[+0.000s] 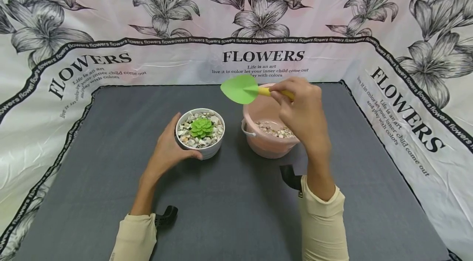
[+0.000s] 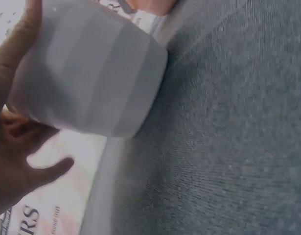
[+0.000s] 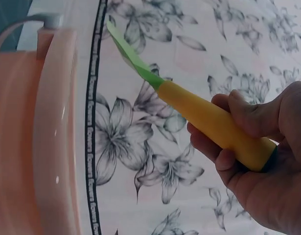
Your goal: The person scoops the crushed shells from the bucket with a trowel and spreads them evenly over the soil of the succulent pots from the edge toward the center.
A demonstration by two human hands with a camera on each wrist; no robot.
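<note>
A small white pot (image 1: 211,151) stands on the dark grey cloth, filled with pale pebbles around a green succulent (image 1: 201,128). My left hand (image 1: 171,146) grips this pot, thumb at the front and fingers round its left side; the left wrist view shows the pot's ribbed wall (image 2: 99,68) close up. My right hand (image 1: 304,111) holds a toy trowel by its yellow handle (image 3: 209,117). The trowel's light green blade (image 1: 240,89) points left, above the rim of a pink bucket (image 1: 267,148). Pebbles (image 1: 276,129) lie in the bucket's bottom.
The bucket's white handle (image 1: 247,129) hangs on its left side. A white cloth with flower drawings and lettering (image 1: 263,56) rises behind and along both sides of the grey cloth (image 1: 229,211). Black wrist mounts (image 1: 290,176) jut from both sleeves.
</note>
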